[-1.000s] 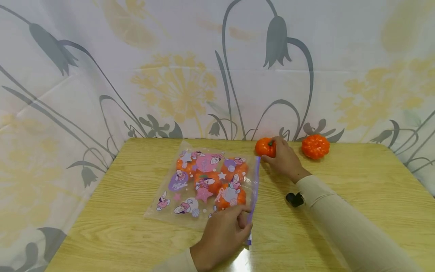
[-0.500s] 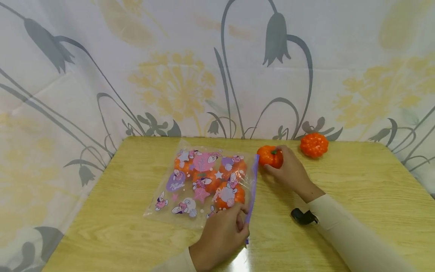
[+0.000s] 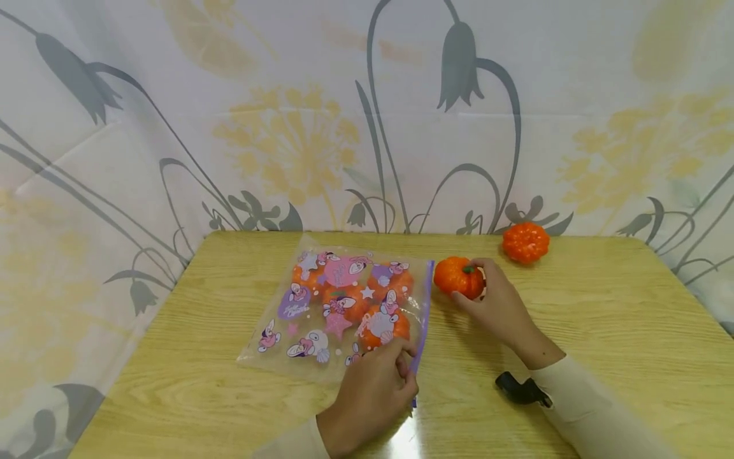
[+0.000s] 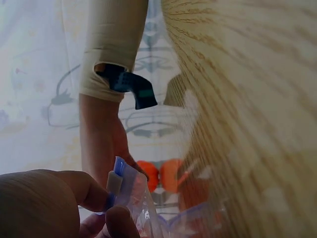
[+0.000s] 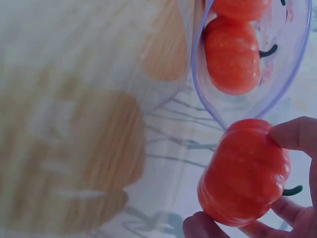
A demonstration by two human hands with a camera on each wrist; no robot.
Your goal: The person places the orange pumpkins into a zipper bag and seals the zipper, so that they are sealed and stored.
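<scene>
A clear zip bag (image 3: 423, 319) with pink and purple cartoon prints and a purple edge lies on the table. Inside it are several orange toy pumpkins (image 3: 346, 305). My left hand (image 3: 369, 392) pinches the near end of the bag's edge, by a pale zip slider (image 4: 115, 183) in the left wrist view. My right hand (image 3: 504, 315) grips another orange toy pumpkin (image 3: 455, 277) with a green stem, just right of the bag's edge. In the right wrist view that edge gapes in a loop, with a bagged pumpkin (image 5: 233, 59) near the mouth.
One more orange pumpkin (image 3: 525, 242) rests at the back of the wooden table (image 3: 608, 319), beyond my right hand. A flower-printed cloth (image 3: 321, 127) hangs behind the table. A black wrist mount (image 3: 518, 387) sticks out by the right sleeve.
My right hand has brought the pumpkin from the back of the table nearer, toward the middle of the bag's edge. The left hand has kept its pinch on the bag.
</scene>
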